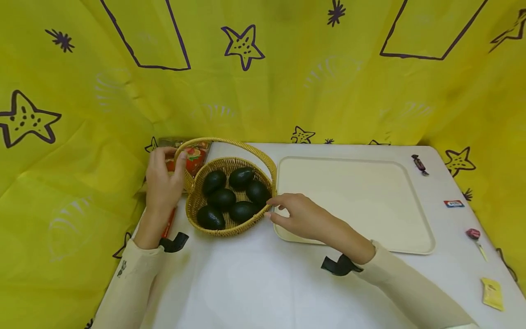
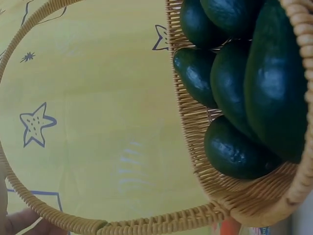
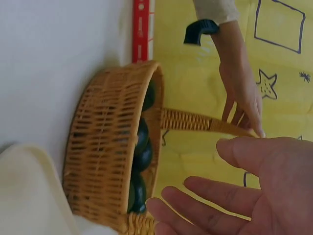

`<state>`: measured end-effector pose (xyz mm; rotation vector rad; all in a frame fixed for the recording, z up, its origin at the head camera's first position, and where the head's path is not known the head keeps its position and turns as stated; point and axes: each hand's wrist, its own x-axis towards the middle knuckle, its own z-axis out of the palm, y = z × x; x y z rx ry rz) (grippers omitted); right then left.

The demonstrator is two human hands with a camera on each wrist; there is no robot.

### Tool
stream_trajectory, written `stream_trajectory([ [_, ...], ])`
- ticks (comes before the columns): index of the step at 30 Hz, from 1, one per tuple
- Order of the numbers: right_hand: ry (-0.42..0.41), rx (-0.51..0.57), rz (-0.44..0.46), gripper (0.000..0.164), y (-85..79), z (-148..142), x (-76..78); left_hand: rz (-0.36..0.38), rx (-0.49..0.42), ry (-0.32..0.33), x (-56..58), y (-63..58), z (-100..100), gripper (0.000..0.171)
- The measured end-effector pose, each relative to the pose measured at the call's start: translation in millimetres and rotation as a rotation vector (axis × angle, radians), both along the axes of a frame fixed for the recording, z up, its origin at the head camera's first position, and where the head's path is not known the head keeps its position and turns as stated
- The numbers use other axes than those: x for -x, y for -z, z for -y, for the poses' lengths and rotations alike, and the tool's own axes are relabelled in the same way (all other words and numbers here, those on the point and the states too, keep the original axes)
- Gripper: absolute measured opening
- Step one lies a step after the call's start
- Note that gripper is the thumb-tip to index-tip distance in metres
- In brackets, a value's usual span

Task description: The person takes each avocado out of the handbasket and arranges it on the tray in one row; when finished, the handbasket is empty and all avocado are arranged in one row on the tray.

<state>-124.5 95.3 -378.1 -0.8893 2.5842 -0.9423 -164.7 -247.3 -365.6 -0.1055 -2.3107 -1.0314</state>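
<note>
A wicker basket (image 1: 222,232) with a tall arched handle (image 1: 246,145) holds several dark green avocados (image 1: 222,199). My left hand (image 1: 162,180) is at the left side of the handle, its thumb and fingers parted. In the right wrist view that hand (image 3: 242,95) shows at the far end of the handle, fingers loosely extended. My right hand (image 1: 302,214) reaches to the basket's right rim, fingertips right at the wicker. Its fingers are spread and slightly bent in the right wrist view, with nothing in the palm (image 3: 288,191).
A cream tray (image 1: 349,201) lies right of the basket. Along the table's right edge are a wrapped candy (image 1: 419,165), a small red-and-blue packet (image 1: 454,204), a lollipop (image 1: 473,234) and a yellow packet (image 1: 492,294). A red printed package (image 1: 195,157) sits behind the left hand. Yellow cloth (image 1: 279,100) hangs behind.
</note>
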Motion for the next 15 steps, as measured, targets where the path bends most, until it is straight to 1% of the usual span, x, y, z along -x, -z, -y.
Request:
stream_trajectory([
  [3, -0.040, 0.012, -0.004, 0.040, -1.4, 14.4, 0.2, 0.022, -0.022, -0.014, 2.0, -2.5, 0.8, 0.044],
  [6, -0.065, 0.012, -0.005, 0.043, -1.5, 26.4, 2.1, 0.026, -0.017, -0.024, 3.2, -4.8, 0.5, 0.044],
  [10, -0.069, 0.005, -0.029, 0.044, -0.6, 40.5, 8.5, 0.021, 0.005, -0.025, 6.7, -7.3, 0.5, 0.045],
  [15, -0.074, -0.019, -0.044, 0.043, 2.6, 56.7, 19.4, 0.037, 0.023, -0.028, 9.3, -10.9, 0.4, 0.049],
])
